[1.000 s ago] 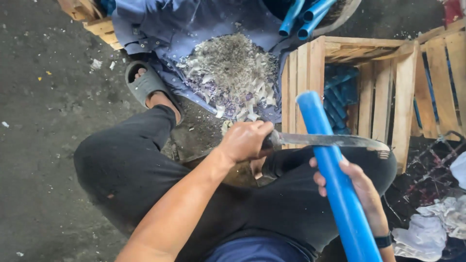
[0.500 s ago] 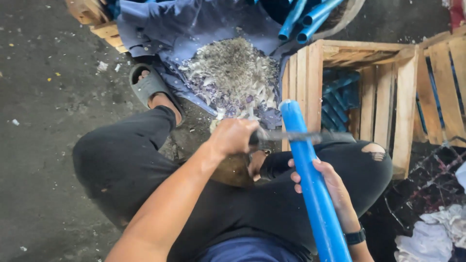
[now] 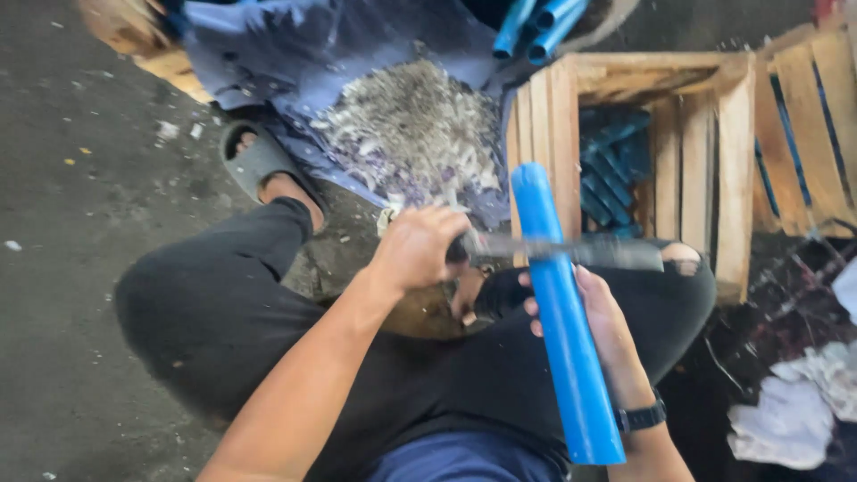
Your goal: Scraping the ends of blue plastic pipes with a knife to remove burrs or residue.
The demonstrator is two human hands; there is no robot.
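My left hand (image 3: 415, 250) is closed around the handle of a long knife (image 3: 616, 253), whose blade lies sideways across a blue plastic pipe (image 3: 558, 312). My right hand (image 3: 607, 326), with a dark watch on its wrist, grips the pipe from behind at mid-length. The pipe stands tilted over my black-trousered knees, its capped end up near a wooden crate. The blade touches the pipe's upper part and passes behind it.
A wooden crate (image 3: 661, 67) with blue pipe pieces (image 3: 616, 161) inside stands ahead on the right. A pile of pale shavings (image 3: 411, 134) lies on a blue cloth (image 3: 295, 45). My sandalled foot (image 3: 259, 165) rests on dark concrete. White rags (image 3: 803, 402) lie at right.
The pipe has shifted left and closer to the knife hand. The blade, first beside the pipe, now crosses it near the top.
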